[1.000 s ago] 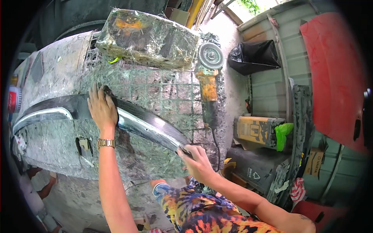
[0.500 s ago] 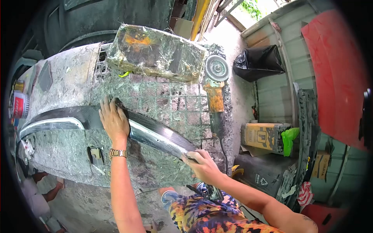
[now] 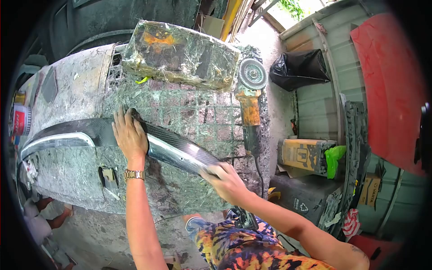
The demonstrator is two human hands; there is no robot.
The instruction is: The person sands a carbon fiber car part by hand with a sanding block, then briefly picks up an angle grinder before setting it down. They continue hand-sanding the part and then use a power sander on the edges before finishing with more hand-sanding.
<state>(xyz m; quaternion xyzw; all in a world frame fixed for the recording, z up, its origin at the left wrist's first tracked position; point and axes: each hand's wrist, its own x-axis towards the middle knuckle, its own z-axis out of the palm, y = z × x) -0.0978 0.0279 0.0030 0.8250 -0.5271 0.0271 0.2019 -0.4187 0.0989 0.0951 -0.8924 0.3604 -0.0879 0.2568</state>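
Note:
A long, curved carbon-fibre car trim piece point(image 3: 177, 143) with a glossy, white-streaked lower face lies across a rough, fibre-strewn workbench point(image 3: 148, 180). My left hand point(image 3: 130, 135) lies flat on its middle, fingers stretched out and thumb side toward the right half. Over the right end, my right hand point(image 3: 227, 182) presses down with fingers bent and close together. Whatever lies under those fingertips is hidden. Beyond the right hand, an angle grinder point(image 3: 249, 108) with a worn orange body rests on the bench, its round disc facing up.
A resin-crusted block point(image 3: 182, 56) stands at the back of the bench. At the left are a red-and-white can point(image 3: 20, 120) and part of another person point(image 3: 38, 220). On the right are a black bag point(image 3: 300, 67), a carton point(image 3: 303, 155) and a red panel point(image 3: 389, 90).
My right hand has slid a little up and left along the trim piece. My left hand stays on its middle. The whole view has shifted slightly.

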